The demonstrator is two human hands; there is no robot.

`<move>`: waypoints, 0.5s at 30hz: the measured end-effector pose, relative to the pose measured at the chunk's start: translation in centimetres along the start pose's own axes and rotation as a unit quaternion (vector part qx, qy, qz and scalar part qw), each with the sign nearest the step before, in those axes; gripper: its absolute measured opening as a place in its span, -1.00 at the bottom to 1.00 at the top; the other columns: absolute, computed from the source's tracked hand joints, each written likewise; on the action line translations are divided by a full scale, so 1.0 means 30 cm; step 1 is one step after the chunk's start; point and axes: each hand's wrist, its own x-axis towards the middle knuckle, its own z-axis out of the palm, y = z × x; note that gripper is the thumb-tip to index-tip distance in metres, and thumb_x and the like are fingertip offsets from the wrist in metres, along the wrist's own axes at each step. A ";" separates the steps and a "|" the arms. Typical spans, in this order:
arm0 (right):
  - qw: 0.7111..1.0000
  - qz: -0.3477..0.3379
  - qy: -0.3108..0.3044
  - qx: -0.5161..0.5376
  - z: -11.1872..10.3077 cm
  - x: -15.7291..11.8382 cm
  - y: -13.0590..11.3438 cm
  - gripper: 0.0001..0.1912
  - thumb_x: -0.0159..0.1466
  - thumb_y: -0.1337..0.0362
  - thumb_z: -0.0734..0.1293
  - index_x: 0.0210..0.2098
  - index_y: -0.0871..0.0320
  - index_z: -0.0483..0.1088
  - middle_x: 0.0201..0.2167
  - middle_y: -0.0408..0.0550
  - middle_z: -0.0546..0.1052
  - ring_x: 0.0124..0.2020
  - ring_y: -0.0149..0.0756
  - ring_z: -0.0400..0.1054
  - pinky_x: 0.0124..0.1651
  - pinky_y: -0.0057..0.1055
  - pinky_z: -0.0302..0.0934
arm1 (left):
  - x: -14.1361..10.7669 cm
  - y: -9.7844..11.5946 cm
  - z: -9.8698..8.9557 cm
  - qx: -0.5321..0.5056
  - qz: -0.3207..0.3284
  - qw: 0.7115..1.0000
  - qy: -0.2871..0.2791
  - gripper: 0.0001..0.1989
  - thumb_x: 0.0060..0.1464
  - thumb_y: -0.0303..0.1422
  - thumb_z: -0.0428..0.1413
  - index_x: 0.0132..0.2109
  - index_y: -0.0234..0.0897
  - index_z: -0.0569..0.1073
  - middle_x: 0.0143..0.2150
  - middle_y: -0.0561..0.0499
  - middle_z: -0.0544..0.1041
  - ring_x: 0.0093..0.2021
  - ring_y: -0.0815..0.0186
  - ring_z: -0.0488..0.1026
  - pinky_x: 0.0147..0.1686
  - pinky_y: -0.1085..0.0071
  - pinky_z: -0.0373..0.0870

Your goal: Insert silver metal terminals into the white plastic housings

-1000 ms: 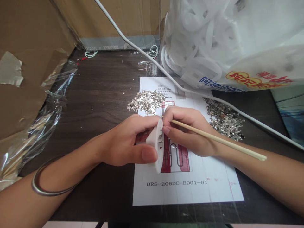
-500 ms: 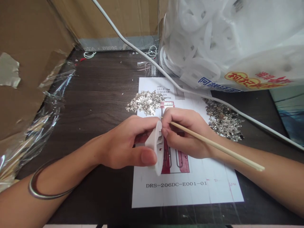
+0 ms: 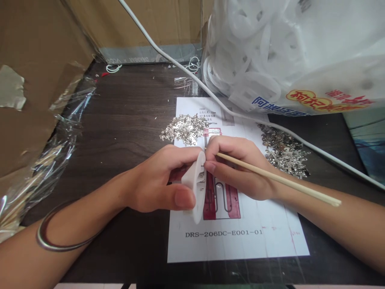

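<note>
My left hand (image 3: 159, 180) grips a round white plastic part (image 3: 197, 192) on edge, thumb on its near side and fingers behind it. Small metal pieces show on the part's right face. My right hand (image 3: 240, 166) is closed around a thin wooden stick (image 3: 279, 180), its fingertips against the part's upper right edge. The stick's thick end points to the lower right. Beneath both hands lies a printed sheet (image 3: 216, 249) with a red and white diagram. A pile of small metal pieces (image 3: 188, 129) rests on the sheet's upper left edge.
Another pile of metal pieces (image 3: 285, 154) lies right of my right hand. A clear bag (image 3: 255, 52) of white parts stands at the back right. A white cable (image 3: 180, 69) crosses diagonally. Cardboard (image 3: 33, 48) and crumpled clear film (image 3: 57, 148) border the left side.
The white part has turned slightly, showing more of its right face. The stick's thick end has shifted a little to the right and up. Both hands keep their hold.
</note>
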 end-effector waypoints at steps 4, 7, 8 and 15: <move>1.000 0.010 0.003 -0.011 0.005 0.004 -0.002 -0.85 0.23 0.43 0.29 -0.46 0.18 0.26 -0.60 -0.27 0.25 -0.55 -0.52 0.14 -0.48 -0.51 0.05 | 0.000 -0.003 0.000 0.003 -0.001 1.000 -0.007 -0.37 0.02 0.27 -0.06 -0.46 -0.28 0.28 -0.55 0.15 0.22 -0.57 0.46 0.09 -0.64 0.47 0.07; 1.000 0.006 0.011 -0.027 0.010 0.007 -0.002 -0.84 0.17 0.48 0.30 -0.49 0.19 0.24 -0.59 -0.27 0.26 -0.54 -0.53 0.14 -0.48 -0.54 0.06 | 0.000 -0.005 0.000 0.004 0.000 1.000 -0.018 -0.38 0.04 0.26 -0.06 -0.45 -0.28 0.27 -0.56 0.15 0.21 -0.57 0.46 0.08 -0.63 0.48 0.06; 0.999 0.001 0.013 -0.032 0.011 0.007 -0.002 -0.84 0.16 0.49 0.30 -0.50 0.19 0.24 -0.59 -0.27 0.26 -0.54 -0.53 0.13 -0.49 -0.55 0.06 | 0.001 -0.005 0.000 0.005 0.006 1.000 -0.021 -0.38 0.05 0.25 -0.07 -0.44 -0.28 0.28 -0.56 0.15 0.21 -0.57 0.46 0.08 -0.64 0.48 0.07; 1.000 0.001 -0.008 -0.008 0.001 0.004 -0.009 -0.85 0.23 0.44 0.28 -0.47 0.23 0.26 -0.61 -0.29 0.24 -0.59 -0.58 0.08 -0.52 -0.58 0.03 | 0.002 0.001 0.000 -0.002 0.005 1.000 -0.019 -0.38 0.04 0.25 -0.06 -0.44 -0.28 0.29 -0.55 0.14 0.24 -0.58 0.46 0.12 -0.64 0.48 0.10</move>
